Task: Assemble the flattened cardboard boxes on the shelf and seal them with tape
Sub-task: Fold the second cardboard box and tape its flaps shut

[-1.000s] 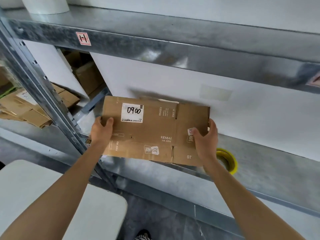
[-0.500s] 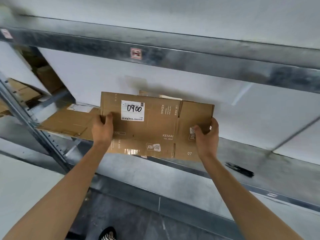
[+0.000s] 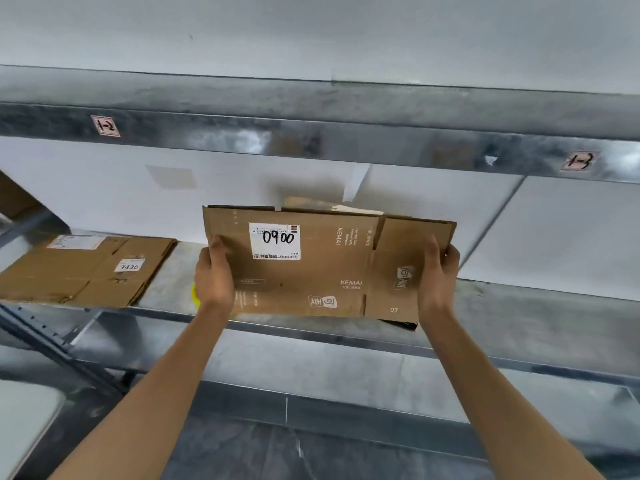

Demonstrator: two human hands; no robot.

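Two hands hold one flattened box [image 3: 311, 268] over the steel shelf [image 3: 519, 306], fingers curled round its edges: left hand [image 3: 213, 275] at 9 o'clock, right hand [image 3: 436, 275] at 3 o'clock. Second flat box [image 3: 86, 271] lies on the shelf at 9 o'clock, against the white wall [image 3: 104, 188].

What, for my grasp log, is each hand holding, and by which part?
Both hold the flattened cardboard box labelled 0900: the left hand grips its left edge, the right hand its right edge, thumbs on the front face.
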